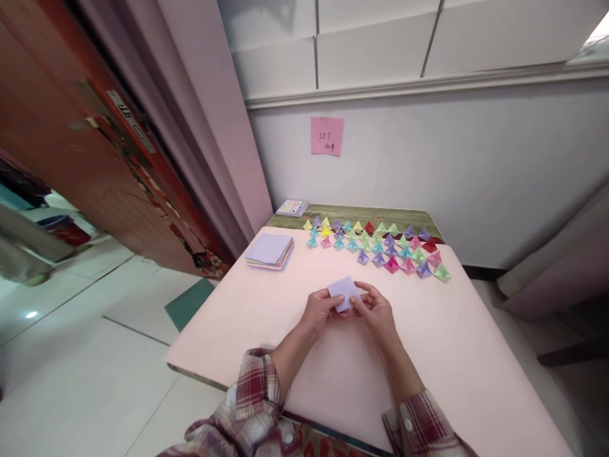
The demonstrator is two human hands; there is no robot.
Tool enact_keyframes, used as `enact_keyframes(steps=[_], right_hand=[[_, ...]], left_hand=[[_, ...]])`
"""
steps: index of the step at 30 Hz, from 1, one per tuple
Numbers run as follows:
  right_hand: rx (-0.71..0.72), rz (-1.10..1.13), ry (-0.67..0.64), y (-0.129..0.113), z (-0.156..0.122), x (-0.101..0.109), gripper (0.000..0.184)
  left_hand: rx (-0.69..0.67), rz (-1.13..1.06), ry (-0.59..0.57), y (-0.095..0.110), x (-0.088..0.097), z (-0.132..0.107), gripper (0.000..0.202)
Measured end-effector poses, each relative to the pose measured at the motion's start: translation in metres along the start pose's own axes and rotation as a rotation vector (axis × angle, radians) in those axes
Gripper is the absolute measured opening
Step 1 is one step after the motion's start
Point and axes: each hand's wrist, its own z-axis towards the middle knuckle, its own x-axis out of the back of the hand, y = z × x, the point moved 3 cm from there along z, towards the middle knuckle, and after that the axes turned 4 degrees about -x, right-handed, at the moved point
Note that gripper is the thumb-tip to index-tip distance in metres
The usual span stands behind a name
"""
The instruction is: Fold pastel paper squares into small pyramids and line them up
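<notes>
Below the frame's centre, my left hand [320, 312] and right hand [379, 312] pinch a small, square, lavender paper [344, 289]: probably light, easily creased, best held by its edges.

"357" [324, 136] handwritten on pink note [318, 143], stuck to wall [404, 158]; characters [330, 148] beneath unclear.

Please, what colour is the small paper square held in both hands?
The small paper square is pale lilac, best seen in the head view.
</notes>
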Motion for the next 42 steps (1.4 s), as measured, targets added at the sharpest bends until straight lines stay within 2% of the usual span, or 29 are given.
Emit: enact_keyframes(steps=[2,6,12,21,26,31,36,40,42], right_hand=[[0.039,-0.036,0.019,0.0,0.0,0.0,0.055],[0.077,-0.121,0.065,0.004,0.002,0.003,0.047],[0.125,-0.012,0.074,0.001,0.001,0.001,0.057],[0.203,-0.089,0.175,-0.005,-0.003,0.003,0.033],[0.179,-0.045,0.143,-0.005,-0.003,0.002,0.028],[0.334,-0.123,0.121,-0.011,-0.005,0.002,0.014],[0.329,-0.146,0.075,-0.016,-0.007,0.003,0.02],[0.318,-0.169,0.173,-0.019,-0.009,0.003,0.02],[0.324,-0.206,0.234,-0.019,-0.009,0.003,0.02]], left_hand=[[0.029,0.015,0.01,-0.001,-0.001,-0.001,0.033],[0.057,0.021,0.038,0.0,-0.004,-0.002,0.03],[0.022,0.047,0.019,0.007,-0.007,-0.002,0.03],[0.052,0.02,0.003,0.008,-0.014,0.001,0.028],[0.026,0.038,-0.004,0.01,-0.015,0.0,0.03],[0.026,0.042,-0.015,0.013,-0.018,-0.001,0.029],[0.017,0.041,-0.02,0.018,-0.023,-0.001,0.027],[0.02,0.022,-0.067,0.02,-0.027,-0.004,0.026],[0.028,-0.031,-0.075,0.021,-0.028,-0.006,0.033]])
